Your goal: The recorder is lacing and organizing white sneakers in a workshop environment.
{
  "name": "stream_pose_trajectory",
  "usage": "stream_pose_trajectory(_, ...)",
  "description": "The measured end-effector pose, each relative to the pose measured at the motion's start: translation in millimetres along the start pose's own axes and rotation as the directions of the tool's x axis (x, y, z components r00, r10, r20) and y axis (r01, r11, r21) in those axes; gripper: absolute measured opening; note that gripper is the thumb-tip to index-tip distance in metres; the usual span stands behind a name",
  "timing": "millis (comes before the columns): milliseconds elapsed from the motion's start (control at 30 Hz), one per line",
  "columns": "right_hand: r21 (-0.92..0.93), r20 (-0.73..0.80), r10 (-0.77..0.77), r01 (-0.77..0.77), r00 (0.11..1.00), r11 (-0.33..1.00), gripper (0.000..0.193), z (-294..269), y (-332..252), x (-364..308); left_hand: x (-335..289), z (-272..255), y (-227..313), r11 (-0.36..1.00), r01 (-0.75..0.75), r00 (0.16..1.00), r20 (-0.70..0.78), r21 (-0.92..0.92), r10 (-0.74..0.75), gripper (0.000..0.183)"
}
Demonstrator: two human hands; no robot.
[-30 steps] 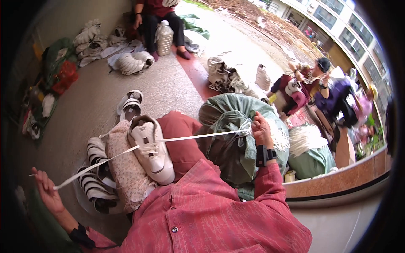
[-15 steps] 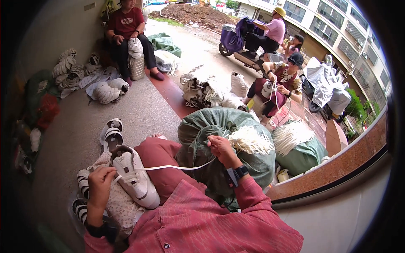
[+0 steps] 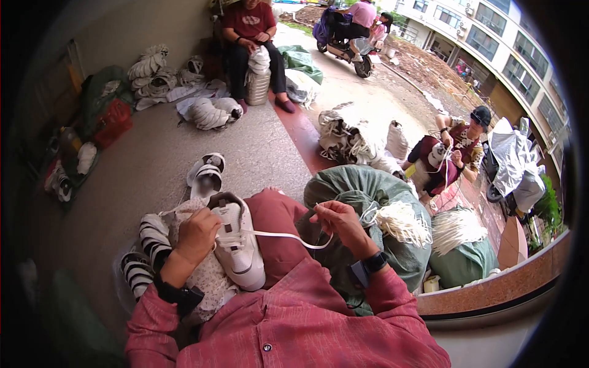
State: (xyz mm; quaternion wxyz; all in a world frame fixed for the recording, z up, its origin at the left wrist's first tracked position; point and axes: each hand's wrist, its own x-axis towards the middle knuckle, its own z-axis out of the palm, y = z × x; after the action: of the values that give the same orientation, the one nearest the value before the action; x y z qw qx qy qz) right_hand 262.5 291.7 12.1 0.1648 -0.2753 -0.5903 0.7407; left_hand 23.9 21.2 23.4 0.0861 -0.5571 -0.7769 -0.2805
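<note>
A white lace-up shoe (image 3: 245, 267) lies on my lap over a patterned cloth (image 3: 208, 291), its toe toward me. From its eyelets a flat white shoelace (image 3: 279, 235) runs right in a sagging curve and bends up to my right hand (image 3: 345, 226), whose fingers pinch its end. My left hand (image 3: 197, 236) is closed at the left edge of the lacing, pinching the other part of the lace; its fingertips are partly hidden. Beside my left wrist are black-and-white striped shoe pieces (image 3: 153, 236), and more white-and-black footwear (image 3: 205, 175) lies ahead of the shoe.
A green sack (image 3: 353, 190) with a bundle of white laces (image 3: 405, 224) stands at my right, near another lace-topped sack (image 3: 466, 260). Shoe piles (image 3: 350, 138) lie farther off. One person (image 3: 248, 30) sits ahead; another (image 3: 460, 147) works on a shoe at the right.
My left hand has moved in from the left to the shoe's lacing. My right hand is lower, and the lace sags more. The view has turned; the scooter has ridden farther away.
</note>
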Motion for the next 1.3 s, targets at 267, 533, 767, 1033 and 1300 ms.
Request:
stream_pose_trajectory(267, -0.361, 0.166, -0.170, 0.220, 0.971, 0.906, 0.015, 81.3, -2.4, 11.5, -1.7, 5.5, -0.8, 0.991, 0.113, 0.991, 0.070, 0.067, -0.117, 0.007)
stream_pose_trajectory(533, -0.632, 0.375, -0.459, 0.584, 0.805, 0.509, 0.012, 132.3, 25.6, 32.2, -1.3, 9.3, 0.9, 0.989, 0.118, 0.988, 0.090, 0.093, -0.127, 0.005)
stream_pose_trajectory(767, -0.732, 0.508, -0.428, 0.637, 0.747, 0.244, 0.009, 159.6, 31.7, 35.4, -8.4, 18.4, -11.9, 0.912, 0.286, 0.958, 0.117, -0.293, -0.263, 0.013)
stream_pose_trajectory(1033, -0.359, 0.557, -0.335, 0.584, 0.760, 0.728, 0.007, 141.5, 38.8, 60.4, -13.5, 19.3, -12.4, 0.851, 0.289, 0.957, 0.121, -0.438, -0.263, 0.010)
stream_pose_trajectory(1300, -0.318, 0.489, -0.322, 0.509, 0.811, 0.800, 0.008, 146.1, 46.3, 58.8, -15.5, 33.8, -6.0, 0.869, 0.252, 0.953, -0.045, -0.426, -0.299, 0.021)
